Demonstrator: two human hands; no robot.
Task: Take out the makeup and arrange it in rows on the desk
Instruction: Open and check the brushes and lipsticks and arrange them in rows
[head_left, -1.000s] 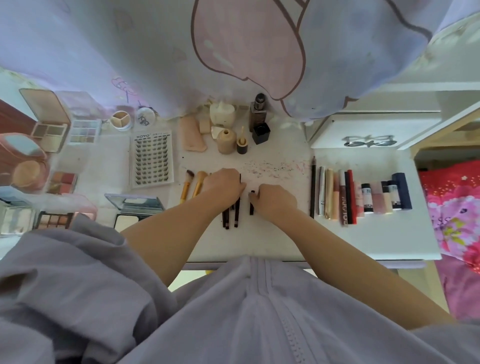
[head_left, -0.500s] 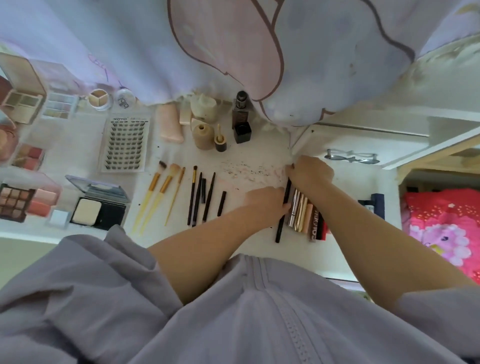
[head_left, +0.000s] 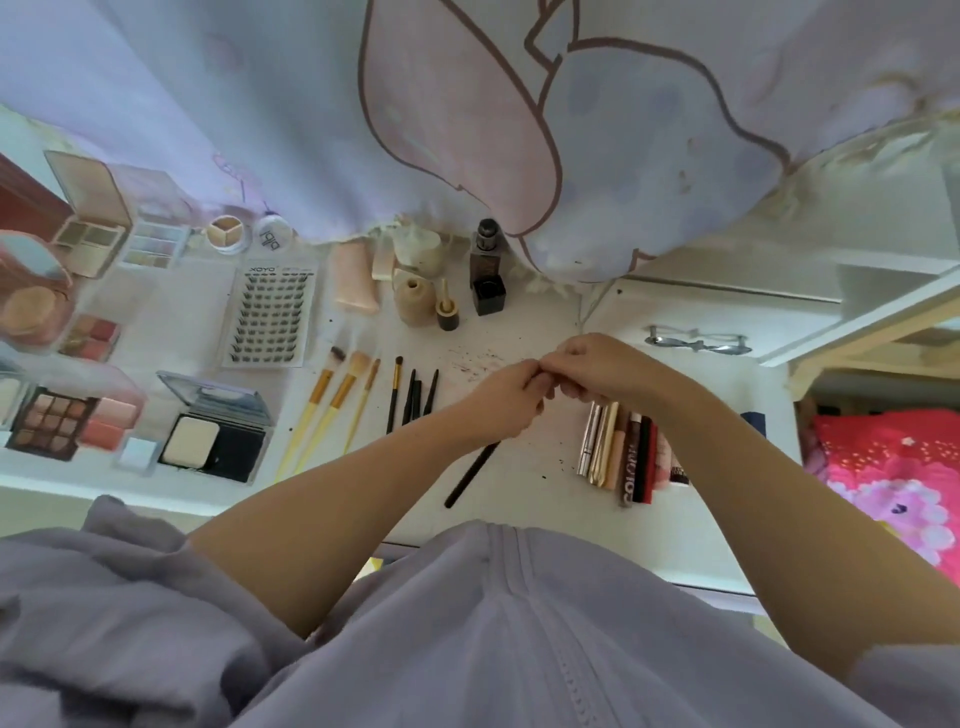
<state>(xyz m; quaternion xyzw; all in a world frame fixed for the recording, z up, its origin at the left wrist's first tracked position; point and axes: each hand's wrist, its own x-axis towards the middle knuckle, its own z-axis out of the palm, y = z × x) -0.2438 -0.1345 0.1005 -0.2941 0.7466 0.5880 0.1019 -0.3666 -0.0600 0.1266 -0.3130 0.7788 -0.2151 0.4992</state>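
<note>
Grip: your left hand (head_left: 506, 402) and right hand (head_left: 597, 369) have come together since half a second ago, fingers curled round a long black pencil (head_left: 470, 475) that slants down across the desk (head_left: 524, 457), lifted out of the right-hand row of tubes (head_left: 621, 452). Destination, by judgement: the row of brushes (head_left: 363, 410) at left, so one item is mid-transfer and the rows are otherwise laid.

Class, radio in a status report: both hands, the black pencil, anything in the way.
Left hand grips long black pencil, slanted over white desk. Right hand curled against it, hold unclear. Black brushes left, tube row right.
</note>
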